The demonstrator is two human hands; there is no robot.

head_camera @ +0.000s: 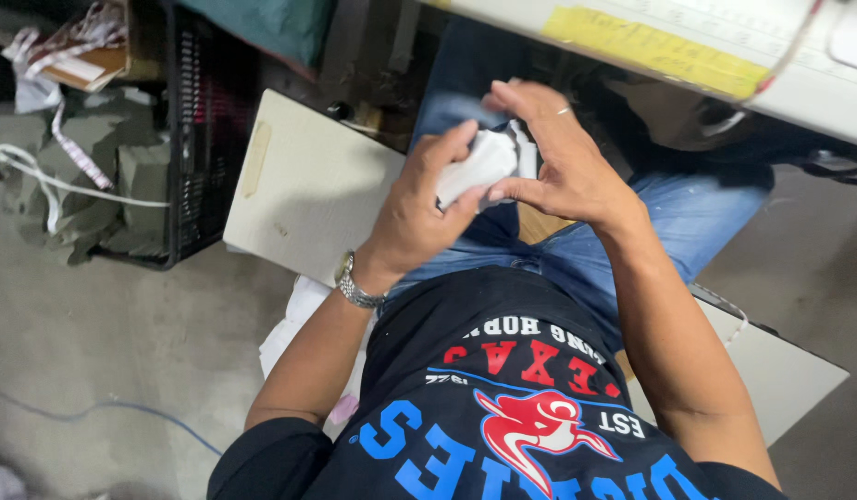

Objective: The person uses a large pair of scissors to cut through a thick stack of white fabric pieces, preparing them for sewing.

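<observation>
Both hands over lap, below desk edge [651, 46]. Left hand [419, 208] and right hand [563, 167] clamped on white cloth piece [479, 167]. Best keep thumbs pinching edges flat, no bunching.

Soft, even indoor light; faint shadows, slight motion blur, no glare.

The small cloth piece [479, 167] between the hands is showing plain white. The jeans [697, 208] are showing faded blue. The shirt [503, 407] is showing black with blue and red lettering and a red-and-white emblem. The wristwatch [356, 289] is gleaming silver. The board [308, 190] is looking cream, the crate [202, 130] black, the tape strip [646, 46] yellow, the floor [95, 343] grey.
</observation>
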